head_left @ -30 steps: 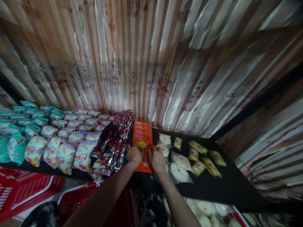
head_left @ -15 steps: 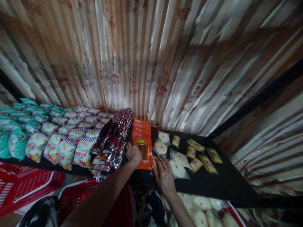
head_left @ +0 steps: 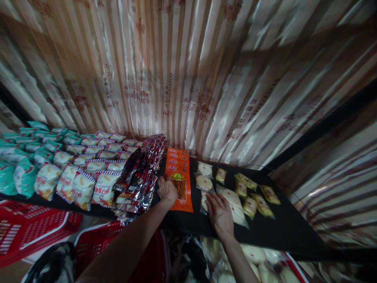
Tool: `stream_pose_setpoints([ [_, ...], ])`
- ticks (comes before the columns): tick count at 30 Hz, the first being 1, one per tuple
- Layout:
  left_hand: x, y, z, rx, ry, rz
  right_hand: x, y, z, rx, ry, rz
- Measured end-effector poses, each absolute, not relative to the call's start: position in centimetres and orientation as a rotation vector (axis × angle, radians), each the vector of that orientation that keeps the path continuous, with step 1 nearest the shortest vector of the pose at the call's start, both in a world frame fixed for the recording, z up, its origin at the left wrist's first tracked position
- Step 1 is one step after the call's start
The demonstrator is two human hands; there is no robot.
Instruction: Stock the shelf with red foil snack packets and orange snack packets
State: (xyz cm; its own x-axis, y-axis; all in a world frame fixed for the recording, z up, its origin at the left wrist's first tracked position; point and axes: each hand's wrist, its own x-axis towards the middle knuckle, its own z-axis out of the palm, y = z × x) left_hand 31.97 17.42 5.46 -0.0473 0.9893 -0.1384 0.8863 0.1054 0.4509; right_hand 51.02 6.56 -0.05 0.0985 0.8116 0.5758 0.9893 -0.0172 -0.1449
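My left hand [head_left: 167,190] rests at the left edge of an overlapping row of orange snack packets [head_left: 178,165], its fingers curled against that edge and partly hidden. The front packet shows brown sticks through a window. To the right, my right hand [head_left: 219,214] lies with fingers outstretched over white, round, flat breads in clear wrappers, covering part of one small bread [head_left: 204,202]. Larger wrapped white breads [head_left: 237,208] show just right of that hand. Two more small wrapped breads [head_left: 204,182] lie behind it. Dark red foil packets [head_left: 141,177] are stacked left of my left hand.
White snack bags [head_left: 103,188] and green bags [head_left: 25,177] stand in rows along the black shelf [head_left: 282,232]. Several yellow packets [head_left: 262,204] lie at right. Red baskets [head_left: 32,232] sit below, one holding white wrapped breads [head_left: 255,253]. A striped curtain [head_left: 176,78] hangs behind.
My right hand has moved right, off the orange packets' right edge and over the white breads, which have shifted right with it. My left hand stays at the orange packets' left edge.
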Motion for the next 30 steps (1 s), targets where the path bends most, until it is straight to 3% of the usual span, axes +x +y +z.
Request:
stream_pose_setpoints([
  [9,31.9,16.9,5.9,1.896,1.971,0.351,49.0,6.2,1.2,-1.736,-1.658,-0.482],
  [14,31.9,15.3,7.2,1.944,1.91,0.371,43.0,4.6,3.7,-1.67,-1.665,-0.313],
  [22,24.7,7.5,5.4,1.94,1.524,0.663,33.3,-1.0,5.6,-2.0,-1.838,0.363],
  [26,17.5,0.6,1.3,1.741,1.405,0.673,30.9,-1.8,4.6,-1.805,-2.106,0.917],
  [30,12.1,-4.1,-2.5,1.614,1.308,0.531,28.8,-1.1,0.2,-1.587,-2.247,1.237],
])
